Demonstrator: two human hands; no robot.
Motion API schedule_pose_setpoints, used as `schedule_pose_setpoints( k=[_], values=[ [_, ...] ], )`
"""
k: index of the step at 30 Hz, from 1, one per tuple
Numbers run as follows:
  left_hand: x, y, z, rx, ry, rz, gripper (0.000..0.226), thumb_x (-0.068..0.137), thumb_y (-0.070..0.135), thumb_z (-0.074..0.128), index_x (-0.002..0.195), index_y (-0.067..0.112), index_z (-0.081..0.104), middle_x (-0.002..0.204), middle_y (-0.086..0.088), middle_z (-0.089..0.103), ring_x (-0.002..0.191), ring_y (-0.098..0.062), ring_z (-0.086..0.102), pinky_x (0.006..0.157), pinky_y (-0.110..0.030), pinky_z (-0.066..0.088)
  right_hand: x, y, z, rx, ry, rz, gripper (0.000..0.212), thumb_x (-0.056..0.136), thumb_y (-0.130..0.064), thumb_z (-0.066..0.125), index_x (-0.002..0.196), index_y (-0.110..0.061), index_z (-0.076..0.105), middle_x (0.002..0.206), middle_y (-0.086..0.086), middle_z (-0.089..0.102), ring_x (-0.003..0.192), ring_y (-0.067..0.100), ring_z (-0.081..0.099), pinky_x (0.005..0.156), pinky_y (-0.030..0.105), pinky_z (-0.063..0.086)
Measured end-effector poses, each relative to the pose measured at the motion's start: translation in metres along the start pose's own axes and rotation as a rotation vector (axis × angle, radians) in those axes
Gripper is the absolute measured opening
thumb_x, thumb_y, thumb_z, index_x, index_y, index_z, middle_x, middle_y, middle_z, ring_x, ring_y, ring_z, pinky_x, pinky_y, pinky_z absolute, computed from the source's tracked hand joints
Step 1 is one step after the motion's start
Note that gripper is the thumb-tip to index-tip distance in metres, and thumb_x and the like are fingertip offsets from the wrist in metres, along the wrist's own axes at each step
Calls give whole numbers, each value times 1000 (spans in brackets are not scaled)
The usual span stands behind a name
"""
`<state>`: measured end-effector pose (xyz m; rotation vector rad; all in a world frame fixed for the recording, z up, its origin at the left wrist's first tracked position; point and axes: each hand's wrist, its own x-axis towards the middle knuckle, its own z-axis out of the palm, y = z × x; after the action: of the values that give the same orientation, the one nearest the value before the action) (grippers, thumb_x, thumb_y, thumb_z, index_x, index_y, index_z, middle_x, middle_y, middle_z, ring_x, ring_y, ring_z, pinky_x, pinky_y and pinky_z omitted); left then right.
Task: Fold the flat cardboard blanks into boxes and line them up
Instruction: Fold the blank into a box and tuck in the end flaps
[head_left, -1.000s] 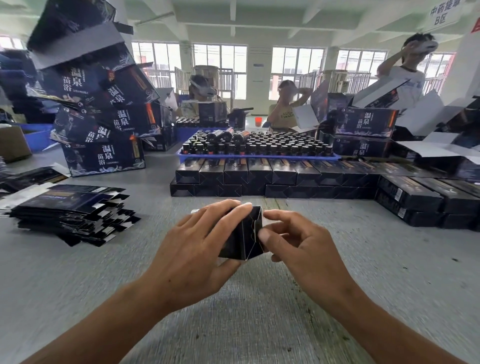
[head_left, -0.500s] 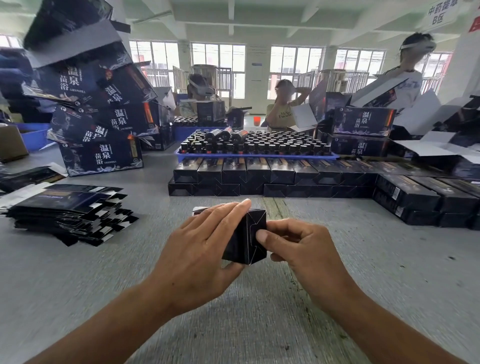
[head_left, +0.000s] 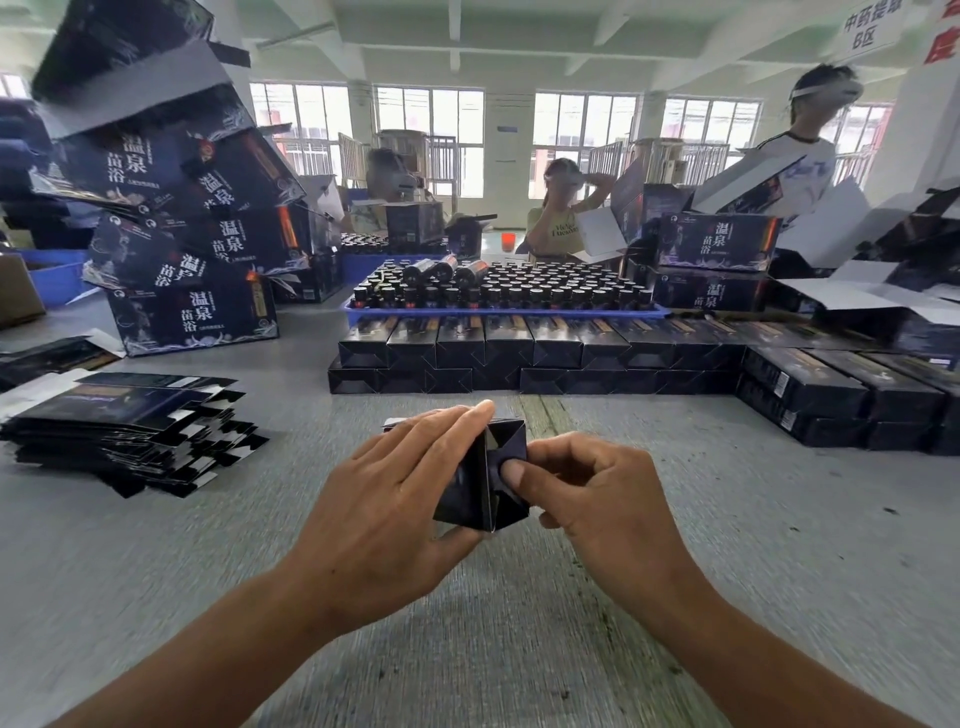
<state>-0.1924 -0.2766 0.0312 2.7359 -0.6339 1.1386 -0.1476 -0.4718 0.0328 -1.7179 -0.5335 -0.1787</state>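
A small dark cardboard box (head_left: 470, 488) is held above the grey table (head_left: 519, 649), its near end facing me. My left hand (head_left: 384, 509) wraps over its top and left side. My right hand (head_left: 597, 499) pinches the end, the thumb pressing on the folded end flaps. A stack of flat dark blanks (head_left: 124, 431) lies at the left. Folded boxes stand in a two-layer row (head_left: 519, 358) across the middle of the table and continue to the right (head_left: 841, 400).
A blue tray of dark bottles (head_left: 498, 296) sits behind the box row. Large printed cartons (head_left: 192, 249) pile up at the left and others (head_left: 717, 260) at the right. Two people are at the far side of the table.
The end flaps that stood open have been folded in; my right thumb now presses on the closed end. My left fingers stretch further across the top.
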Motion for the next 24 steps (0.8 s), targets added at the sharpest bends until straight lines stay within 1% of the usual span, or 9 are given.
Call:
schedule_pose_setpoints(
  k=[3,8,11,13,15,17,19,21,24],
  values=[
    [-1,-2,-1,-7,13,2,83,85,58,58,151,13,35,141,-2,55,125,-13,48,100,-28,43,1,0,-2,31,-33,27,7,83,-26,80,88,-28,75,83,-10,75,75,14,71,65,22,59],
    [-1,-3,-2,-26,30,-3,82,85,55,58,151,13,35,142,-3,54,126,-14,49,100,-28,44,2,1,-3,23,-51,22,13,83,-30,78,95,-26,75,86,-9,76,76,12,71,64,20,57],
    [0,-3,0,-39,22,17,80,86,51,56,153,15,31,148,-1,50,137,-14,43,106,-32,43,1,2,-3,27,-64,6,30,82,-38,79,111,-34,70,96,-13,74,84,7,72,67,18,57],
    [-1,-3,4,-26,-16,78,79,87,40,58,156,15,28,156,0,42,148,-15,32,115,-37,37,1,2,-2,13,-88,17,49,81,-44,79,126,-40,60,106,-13,71,93,4,71,72,19,58],
    [-2,-3,5,-11,-46,135,84,84,23,67,157,12,26,162,-2,33,152,-18,23,120,-41,30,2,3,-1,18,-90,35,53,83,-43,78,130,-44,54,111,-12,70,96,4,71,74,20,59],
    [-1,-3,6,-8,8,127,80,84,14,63,156,9,27,163,-7,29,153,-22,22,121,-45,29,5,4,-1,85,-50,84,54,83,-38,78,131,-40,54,110,-6,70,93,7,72,73,21,59],
    [-1,-5,4,-28,127,3,71,88,18,58,153,9,30,160,-10,34,150,-23,28,117,-45,35,9,5,-4,161,-37,159,62,72,-35,75,131,-32,55,107,3,71,92,12,73,73,25,60],
    [0,-7,1,-125,233,-232,62,97,30,58,151,12,35,155,-7,40,142,-15,36,110,-39,39,10,8,-8,194,-73,204,63,64,-29,73,125,-26,59,101,5,74,93,17,73,76,30,61],
    [3,-10,-7,-572,204,-622,73,85,54,61,150,28,39,139,10,55,122,0,54,97,-29,46,10,10,-9,160,-173,218,54,59,-22,75,111,-23,65,99,0,76,96,20,73,83,34,62]
  ],
)
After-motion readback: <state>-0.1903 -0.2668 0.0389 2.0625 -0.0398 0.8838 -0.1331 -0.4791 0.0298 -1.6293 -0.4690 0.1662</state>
